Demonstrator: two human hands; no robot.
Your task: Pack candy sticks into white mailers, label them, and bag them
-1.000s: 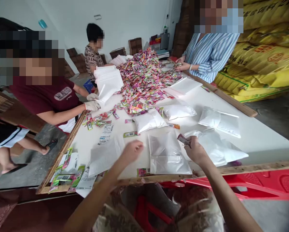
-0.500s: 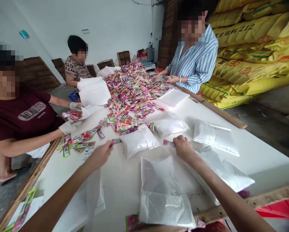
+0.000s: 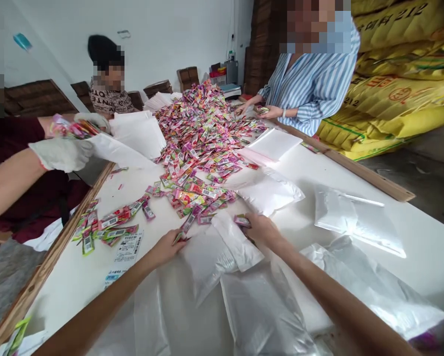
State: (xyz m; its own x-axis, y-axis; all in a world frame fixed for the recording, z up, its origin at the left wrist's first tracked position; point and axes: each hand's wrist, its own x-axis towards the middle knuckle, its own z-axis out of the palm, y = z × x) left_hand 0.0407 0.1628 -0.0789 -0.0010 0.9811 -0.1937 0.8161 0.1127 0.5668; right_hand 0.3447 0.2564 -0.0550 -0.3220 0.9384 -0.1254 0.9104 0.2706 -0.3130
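My left hand (image 3: 168, 248) is closed, pinching a small pink-and-green snack packet (image 3: 190, 220) that points toward the heap. Between my hands lies a filled white mailer bag (image 3: 216, 254) with its flap folded over. At the bag's right side my right hand (image 3: 262, 230) is closed on another small purple-pink packet (image 3: 241, 221). The large heap of packets (image 3: 203, 133) rises just beyond both hands. Nearer to me, a translucent mailer bag (image 3: 259, 311) lies on the white table (image 3: 180, 287).
More filled bags (image 3: 270, 190) lie to the right. Stacks of white bags (image 3: 138, 133) flank the heap. At left a gloved co-worker's hand (image 3: 64, 153) holds an opened bag with packets. A striped-shirt co-worker (image 3: 314, 74) stands behind a wooden edge strip (image 3: 363, 168). Printed labels (image 3: 127, 247) lie at left.
My hands have come closer together, around the white bag, each still with a packet. The co-worker at left has lifted the bag and packets higher. The view has shifted.
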